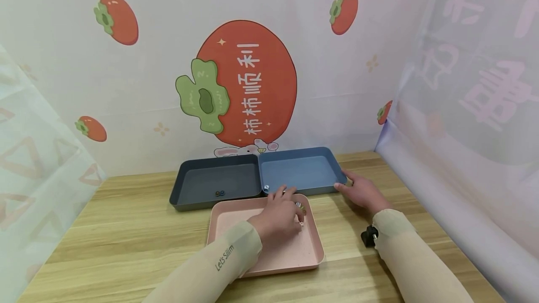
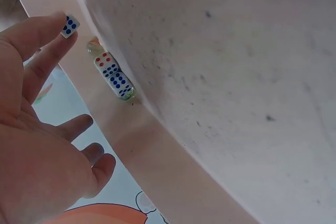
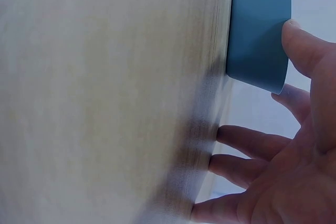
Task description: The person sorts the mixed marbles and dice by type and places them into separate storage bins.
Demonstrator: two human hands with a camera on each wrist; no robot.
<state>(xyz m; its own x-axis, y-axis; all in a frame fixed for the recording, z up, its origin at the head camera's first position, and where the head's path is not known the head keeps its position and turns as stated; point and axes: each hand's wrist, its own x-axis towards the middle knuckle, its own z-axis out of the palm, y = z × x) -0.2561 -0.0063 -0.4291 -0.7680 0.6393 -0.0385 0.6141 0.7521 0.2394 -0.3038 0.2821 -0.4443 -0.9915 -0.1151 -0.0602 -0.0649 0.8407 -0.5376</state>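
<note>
My left hand [image 1: 278, 216] is over the pink tray [image 1: 294, 254], pinching a white die with blue dots [image 2: 70, 26] between thumb and forefinger. Its other fingers are spread loosely. Beside the tray wall, two more dice [image 2: 113, 74] lie end to end in the left wrist view. A clear marble with orange in it [image 2: 94, 46] sits at one end of them and a greenish marble [image 2: 127, 95] at the other. My right hand [image 1: 363, 193] holds the near right corner of the blue tray [image 1: 299, 172], thumb at the rim and forefinger around the side.
The dark grey tray [image 1: 240, 176] stands against the blue tray's left side, with two small marbles [image 1: 220, 193] near its front wall. One die [image 1: 266, 187] lies in the blue tray's near left corner. A printed cloth [image 1: 316, 83] hangs behind the wooden table [image 1: 126, 228].
</note>
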